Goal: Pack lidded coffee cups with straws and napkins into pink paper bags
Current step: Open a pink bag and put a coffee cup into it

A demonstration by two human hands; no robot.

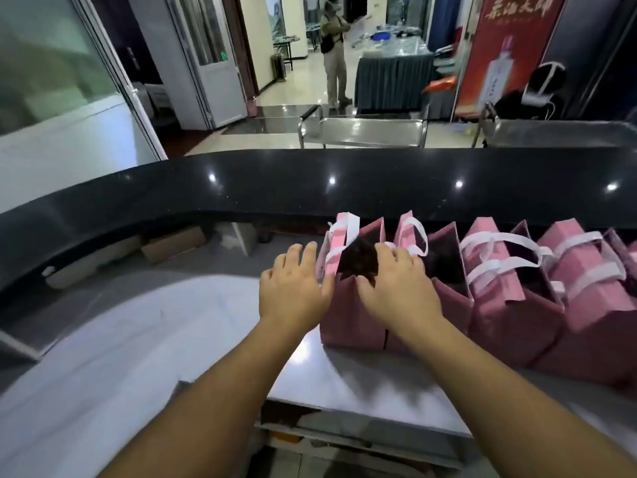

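Several pink paper bags (510, 315) with white ribbon handles stand open in a row on the pale work surface (344, 381). The leftmost pink bag (351, 319) is between my hands. My left hand (293, 288) presses against its left wall, thumb on the front corner of the rim. My right hand (396, 288) lies over the mouth, thumb hooked inside the front rim and fingers on the right wall. The bag's inside is dark, so I cannot tell what it holds. No cups, straws or napkins show.
A raised glossy black counter ledge (310, 181) runs behind the bags and curves down to the left. A cardboard box (172, 243) sits under it. Steel carts (365, 131) stand beyond, and a person (334, 53) stands far off in the hall.
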